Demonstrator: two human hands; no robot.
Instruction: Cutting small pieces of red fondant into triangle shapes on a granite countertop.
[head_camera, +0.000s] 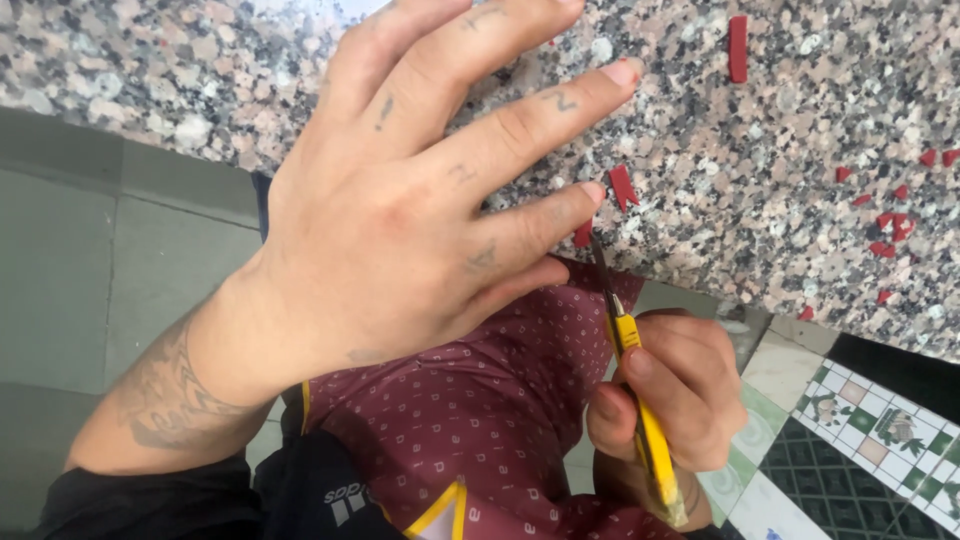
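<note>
1. Left hand (400, 200) spread flat, released, fingertip pinning small red flat piece (583, 234) at speckled granite surface (780, 130) edge.
2. Right hand (668, 395) clenched around yellow utility knife (640, 400), blade touching that piece.
3. Red scraps (890, 225) scattered nearby.

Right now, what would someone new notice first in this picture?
The big left hand spread flat on the speckled stone counter fills the middle. Below it at the counter's edge, the right hand grips a yellow knife, its blade pointing up at a small red piece under the fingertips. More red scraps lie scattered to the right.
</note>
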